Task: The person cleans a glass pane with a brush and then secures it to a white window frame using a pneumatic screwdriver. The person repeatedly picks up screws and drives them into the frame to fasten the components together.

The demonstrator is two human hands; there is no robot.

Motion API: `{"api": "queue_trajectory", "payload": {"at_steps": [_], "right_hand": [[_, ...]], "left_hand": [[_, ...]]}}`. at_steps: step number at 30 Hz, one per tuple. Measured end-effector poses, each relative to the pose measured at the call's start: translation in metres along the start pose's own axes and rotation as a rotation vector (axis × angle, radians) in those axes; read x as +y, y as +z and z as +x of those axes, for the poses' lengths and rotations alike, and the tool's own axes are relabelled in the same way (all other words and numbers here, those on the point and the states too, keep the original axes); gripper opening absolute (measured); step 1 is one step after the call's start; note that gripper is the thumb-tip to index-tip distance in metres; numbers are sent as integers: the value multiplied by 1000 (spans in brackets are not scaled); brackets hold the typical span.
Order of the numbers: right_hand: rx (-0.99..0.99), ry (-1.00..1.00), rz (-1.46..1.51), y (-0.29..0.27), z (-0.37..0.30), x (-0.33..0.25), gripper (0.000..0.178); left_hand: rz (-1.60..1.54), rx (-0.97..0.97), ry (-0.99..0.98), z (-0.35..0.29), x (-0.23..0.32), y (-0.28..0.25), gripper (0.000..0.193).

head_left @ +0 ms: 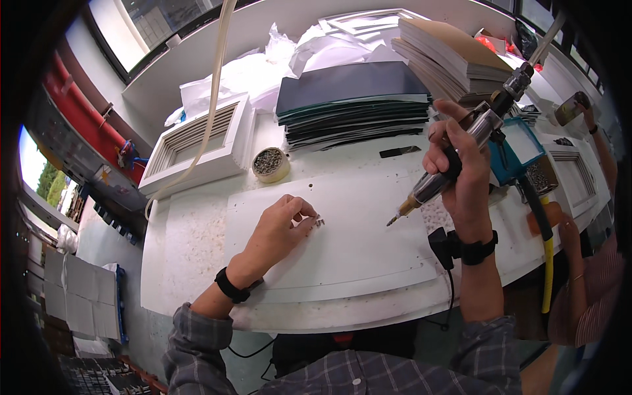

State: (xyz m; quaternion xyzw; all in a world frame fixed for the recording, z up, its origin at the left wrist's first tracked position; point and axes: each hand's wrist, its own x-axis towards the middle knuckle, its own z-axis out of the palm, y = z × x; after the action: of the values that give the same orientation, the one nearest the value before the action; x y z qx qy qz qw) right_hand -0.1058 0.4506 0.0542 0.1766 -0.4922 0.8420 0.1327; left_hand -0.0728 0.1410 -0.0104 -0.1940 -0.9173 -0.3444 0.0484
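My left hand [280, 227] is closed in a pinch low over a flat white panel [355, 263]. Several small metal screws [319, 222] show at its fingertips. Raised over the panel's right side, my right hand [466, 164] is wrapped round a metal power screwdriver [426, 187]. Its bit slants down to the left, apart from the panel. Beyond my left hand stands a round tub of screws [270, 163]. A small dark hole or spot shows near the panel's far edge.
Dark boards [352, 89] are stacked at the back, beside brown-topped sheets [454, 49]. White frames [191, 141] lie at left, under a hanging pale hose [214, 99]. A flat black strip [399, 151] lies near a teal-edged tray [520, 148]. Another person's hand [567, 230] is at right.
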Motion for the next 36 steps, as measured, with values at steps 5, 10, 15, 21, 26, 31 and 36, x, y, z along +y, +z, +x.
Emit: {"api": "queue_trajectory", "payload": {"at_steps": [5,10,15,21,26,31,36], "right_hand": [[-26,19,7,16,-7,8,42],[-6,-35,-33,-27,-9,14,44],[-40,-19,51,7,-21,5,44],[-68,69,87,22,-25,-10,40],[19,70,86,-7,-48,-45,39],[-63,125,21,20,-55,-33,37],[-8,101,56,5,-69,-47,33]], "left_hand": [[19,60,-66,-31,2,-14,9],[-95,149,90,-68,37,-15,15],[-283,31,-5,-99,66,3,22],[-682,11,-337,-103,91,35,13],[-699,-68,-282,-86,102,65,11],[-768,-67,-347,-104,85,59,22],[-841,-76,-290,-83,110,72,10]]}}
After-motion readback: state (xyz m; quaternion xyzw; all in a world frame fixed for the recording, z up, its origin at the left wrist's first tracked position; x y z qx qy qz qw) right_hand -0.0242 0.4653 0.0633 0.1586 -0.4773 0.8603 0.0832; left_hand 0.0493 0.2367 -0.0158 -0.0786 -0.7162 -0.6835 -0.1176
